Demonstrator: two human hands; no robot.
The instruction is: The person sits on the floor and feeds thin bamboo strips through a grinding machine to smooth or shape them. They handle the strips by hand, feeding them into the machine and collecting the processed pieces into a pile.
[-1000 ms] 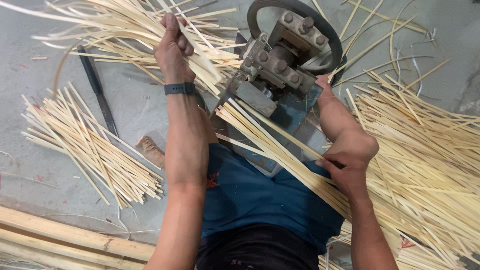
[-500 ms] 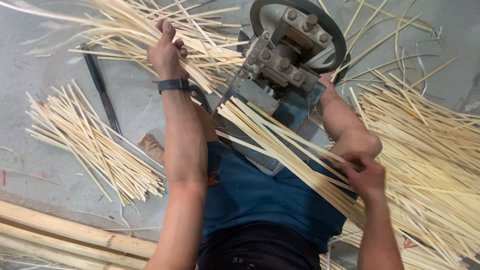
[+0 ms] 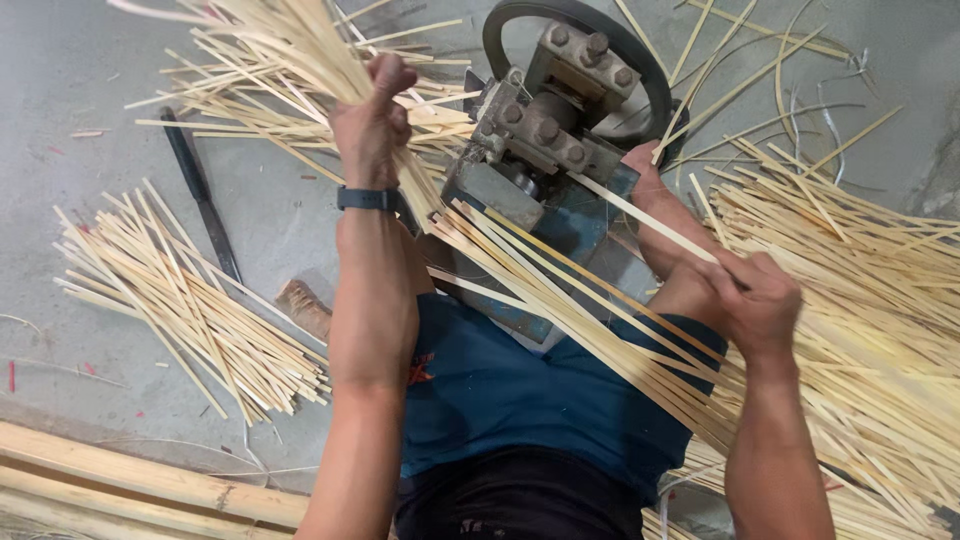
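Bundle of pale bamboo strips (image 3: 300, 70) gripped in left hand (image 3: 372, 125), fanning out toward 10 o'clock, lower ends running down toward 4 o'clock across the lap. Single thin bamboo strip (image 3: 640, 215) pinched in right hand (image 3: 760, 300), slanting from 4 o'clock up to 10 o'clock, far end at grey metal splitting machine (image 3: 545, 130).
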